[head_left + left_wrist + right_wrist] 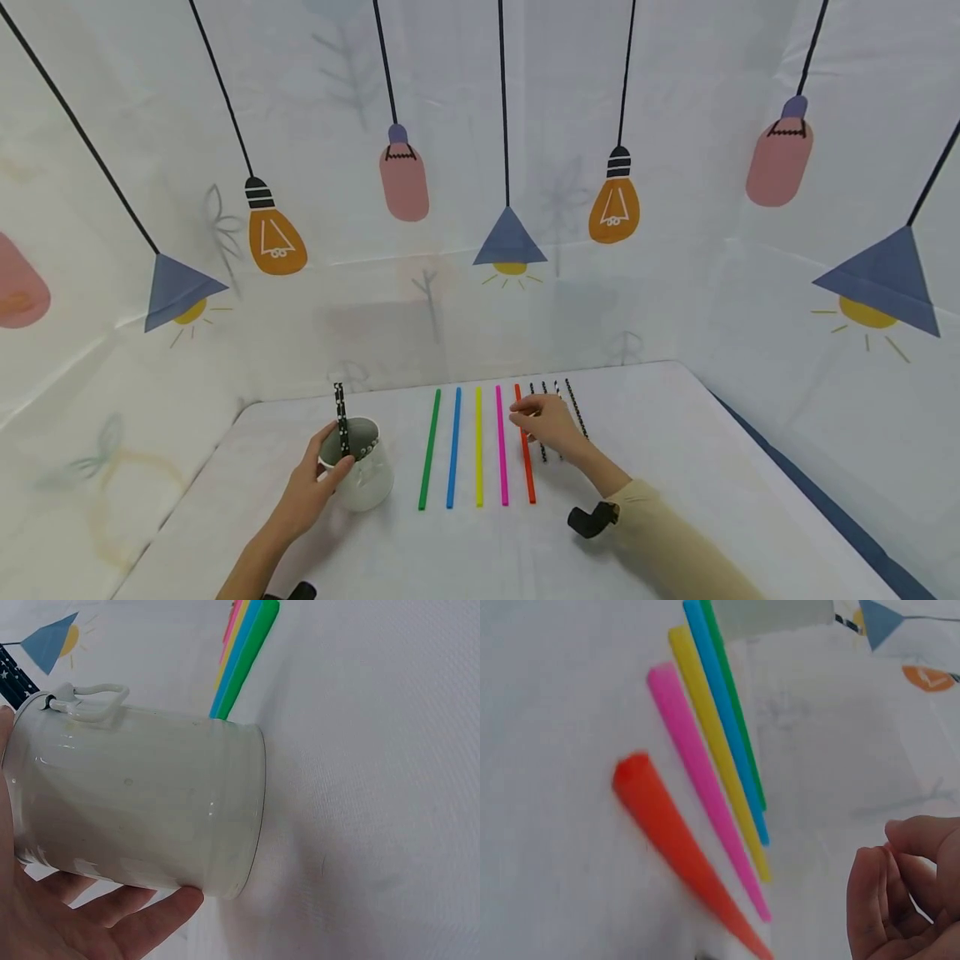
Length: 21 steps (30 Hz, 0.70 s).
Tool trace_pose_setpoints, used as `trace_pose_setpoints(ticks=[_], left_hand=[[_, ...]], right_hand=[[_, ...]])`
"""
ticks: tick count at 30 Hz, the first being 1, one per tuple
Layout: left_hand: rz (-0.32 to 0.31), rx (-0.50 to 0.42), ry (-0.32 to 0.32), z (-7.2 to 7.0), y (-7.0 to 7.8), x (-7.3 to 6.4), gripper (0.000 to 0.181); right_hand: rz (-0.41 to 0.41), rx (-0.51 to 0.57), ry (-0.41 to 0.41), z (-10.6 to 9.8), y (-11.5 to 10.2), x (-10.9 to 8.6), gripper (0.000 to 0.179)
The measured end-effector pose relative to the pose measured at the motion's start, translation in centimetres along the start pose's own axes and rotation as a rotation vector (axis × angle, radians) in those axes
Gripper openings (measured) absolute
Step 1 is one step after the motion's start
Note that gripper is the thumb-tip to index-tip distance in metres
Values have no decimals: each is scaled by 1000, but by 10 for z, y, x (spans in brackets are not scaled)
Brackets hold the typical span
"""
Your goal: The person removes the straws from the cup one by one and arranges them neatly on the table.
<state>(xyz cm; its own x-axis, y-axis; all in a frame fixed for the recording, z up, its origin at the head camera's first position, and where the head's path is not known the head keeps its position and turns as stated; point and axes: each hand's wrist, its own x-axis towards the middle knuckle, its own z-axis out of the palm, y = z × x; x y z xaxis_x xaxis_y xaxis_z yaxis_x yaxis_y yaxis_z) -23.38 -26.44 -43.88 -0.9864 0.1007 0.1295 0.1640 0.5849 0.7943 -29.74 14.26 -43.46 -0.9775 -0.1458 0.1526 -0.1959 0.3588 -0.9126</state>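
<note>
My left hand [307, 492] holds a pale, translucent jar [369, 487] with a wire loop on its side. Black straws with white specks [341, 417] stand upright out of it, leaning on the rim. Over the far part of the row of straws is my right hand [553, 425], fingers bent and thumb near the fingertips, nothing visible between them. Closest to it lie the red straw [529, 475] and several black-and-white patterned straws [576, 408], partly hidden by the hand and forearm. The right wrist view shows the red straw [682, 847] apart from the fingers.
Left of the red straw lie a pink straw [502, 450], a yellow straw [479, 450], a blue straw [453, 450] and a green straw [430, 450], side by side on the white table [480, 558]. A pale sheet with printed lamps [510, 237] hangs behind and around the table.
</note>
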Motion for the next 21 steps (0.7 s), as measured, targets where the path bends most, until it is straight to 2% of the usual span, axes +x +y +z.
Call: trace_pose_setpoints(ticks=[13,21], left_hand=[[70,4,33,2,-1,-2,60],[70,12,36,2,0,0,60]], right_hand=[[-182,19,-200,81,-56,-7,17],[-287,9,-237,114,-84,-7,15]])
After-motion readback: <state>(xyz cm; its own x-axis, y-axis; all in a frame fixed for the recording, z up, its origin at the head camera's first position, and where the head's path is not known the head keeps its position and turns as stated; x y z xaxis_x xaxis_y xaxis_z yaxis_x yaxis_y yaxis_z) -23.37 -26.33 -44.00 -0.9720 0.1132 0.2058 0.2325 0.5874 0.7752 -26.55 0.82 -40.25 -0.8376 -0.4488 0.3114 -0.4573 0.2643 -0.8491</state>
